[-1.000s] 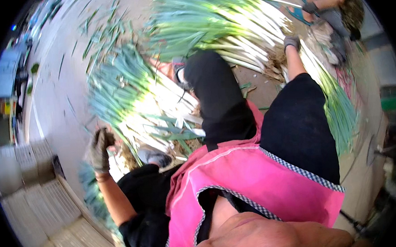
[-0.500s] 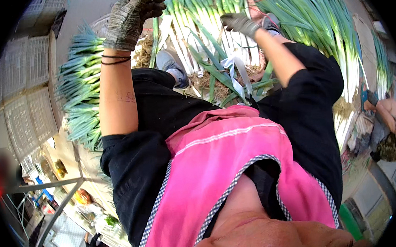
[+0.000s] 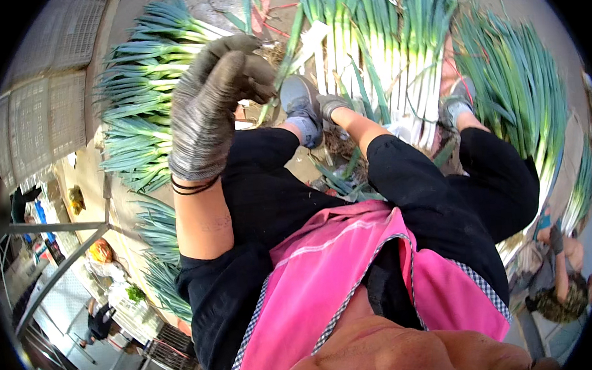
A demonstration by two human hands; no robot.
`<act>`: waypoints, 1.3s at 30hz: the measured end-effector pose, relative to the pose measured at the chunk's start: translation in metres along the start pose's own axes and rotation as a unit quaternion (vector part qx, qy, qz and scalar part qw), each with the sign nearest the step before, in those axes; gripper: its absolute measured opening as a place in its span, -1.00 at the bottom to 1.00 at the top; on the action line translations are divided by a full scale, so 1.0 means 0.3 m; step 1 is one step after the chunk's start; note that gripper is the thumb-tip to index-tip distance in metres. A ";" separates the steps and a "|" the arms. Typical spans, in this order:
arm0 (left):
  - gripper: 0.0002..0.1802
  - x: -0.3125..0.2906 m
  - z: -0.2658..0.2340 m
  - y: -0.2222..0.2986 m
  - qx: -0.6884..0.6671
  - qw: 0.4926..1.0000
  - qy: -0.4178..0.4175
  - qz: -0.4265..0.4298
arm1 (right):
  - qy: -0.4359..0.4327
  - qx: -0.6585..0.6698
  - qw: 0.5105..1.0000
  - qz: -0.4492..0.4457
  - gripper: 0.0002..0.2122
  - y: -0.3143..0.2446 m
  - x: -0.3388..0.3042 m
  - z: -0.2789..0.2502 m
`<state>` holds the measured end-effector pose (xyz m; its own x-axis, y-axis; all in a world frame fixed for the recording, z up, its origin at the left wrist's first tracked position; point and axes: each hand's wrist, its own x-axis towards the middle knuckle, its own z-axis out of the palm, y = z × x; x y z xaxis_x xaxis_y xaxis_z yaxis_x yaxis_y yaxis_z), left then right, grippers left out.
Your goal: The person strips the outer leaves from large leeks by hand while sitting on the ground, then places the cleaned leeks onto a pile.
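My left hand (image 3: 221,95), in a grey knit glove, is raised beside a row of leeks (image 3: 145,109) on the left. Its fingers are loosely bent and apart, and nothing shows between them. In a matching glove, my right hand (image 3: 334,106) reaches low past my knee, close to my grey shoe (image 3: 300,104) and the white stalks of the leeks (image 3: 396,52) in front of me. Its fingers are too small and foreshortened to read, so any hold is hidden. Loose roots and cut leaves (image 3: 345,172) lie between my feet.
More leeks (image 3: 515,83) lie at the right. Red cord (image 3: 281,28) trails over the ground ahead. Stacked pale crates (image 3: 45,124) and a metal frame (image 3: 62,264) stand at the left. Another person (image 3: 561,271) is at the far right.
My view has shifted, so the leeks appear farther right. My left hand sits lower and nearer. My right hand has moved left and down, away from over the leek stalks toward my shoe.
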<state>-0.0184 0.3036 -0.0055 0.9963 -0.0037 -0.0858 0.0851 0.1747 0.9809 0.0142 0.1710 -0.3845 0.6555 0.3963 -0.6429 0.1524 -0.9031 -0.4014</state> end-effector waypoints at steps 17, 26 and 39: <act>-0.67 0.065 -0.080 -0.059 -0.083 0.996 0.022 0.016 | 0.374 0.234 0.897 -0.021 -0.63 0.157 -0.365 -0.156; -0.59 0.221 0.200 -0.327 -0.040 0.985 -0.015 -0.168 | 0.019 0.723 0.643 -0.252 -0.65 0.005 -0.932 -0.544; -0.82 0.253 0.504 -0.285 -0.275 0.954 -0.070 -0.093 | -0.063 0.767 0.603 -0.210 -0.67 0.001 -1.042 -0.603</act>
<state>0.0516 0.1395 -0.0696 0.9595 -0.2102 -0.1877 0.2805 0.6485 0.7077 -0.0570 0.0171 -0.0658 0.7216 0.6334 -0.2796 -0.6410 0.4586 -0.6155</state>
